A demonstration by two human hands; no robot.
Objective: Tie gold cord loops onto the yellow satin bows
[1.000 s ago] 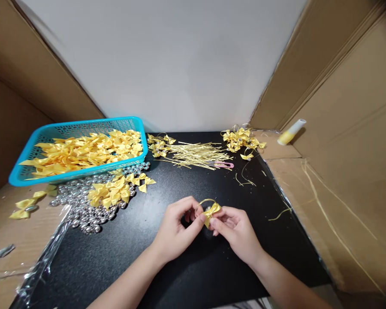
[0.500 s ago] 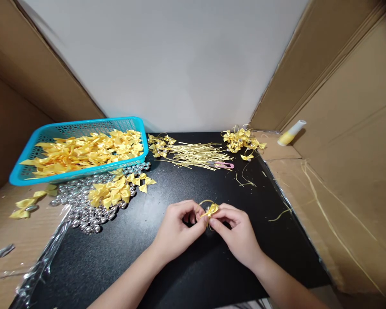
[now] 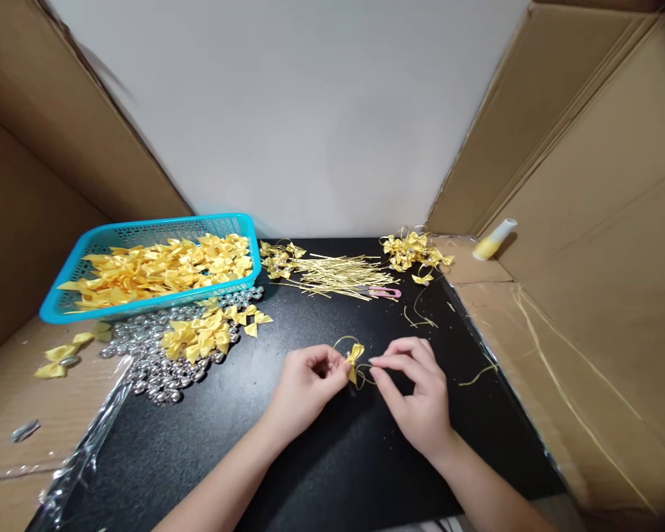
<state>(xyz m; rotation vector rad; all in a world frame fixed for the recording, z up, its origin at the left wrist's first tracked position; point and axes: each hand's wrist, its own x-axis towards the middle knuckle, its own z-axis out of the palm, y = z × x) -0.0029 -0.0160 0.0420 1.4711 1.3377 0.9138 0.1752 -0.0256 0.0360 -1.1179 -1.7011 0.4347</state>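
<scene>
Over the black table, my left hand (image 3: pixel 313 388) pinches a yellow ribbon bow (image 3: pixel 355 357) between thumb and forefinger. A loop of gold cord (image 3: pixel 344 339) arches above the bow, and a small silvery bead seems to sit at its middle. Just to the right, my right hand (image 3: pixel 415 388) has its thumb and forefinger pressed together on the thin gold cord (image 3: pixel 366 380) that curves out below the bow. Its other fingers are curled. The exact cord end is hidden at my right fingertips.
A turquoise basket (image 3: pixel 149 296) of yellow bows stands at the left, with silver beads (image 3: pixel 158 373) and loose bows (image 3: pixel 205 336) before it. Cut gold cords (image 3: pixel 343 275), pink-handled snips (image 3: pixel 385 292) and finished-looking bows (image 3: pixel 413 251) lie at the back. A yellow-white tube (image 3: pixel 494 240) rests on cardboard.
My right hand has left the bow and moved right, drawing the cord out. My left hand keeps the bow, which has turned more upright. The whole view has shifted slightly.
</scene>
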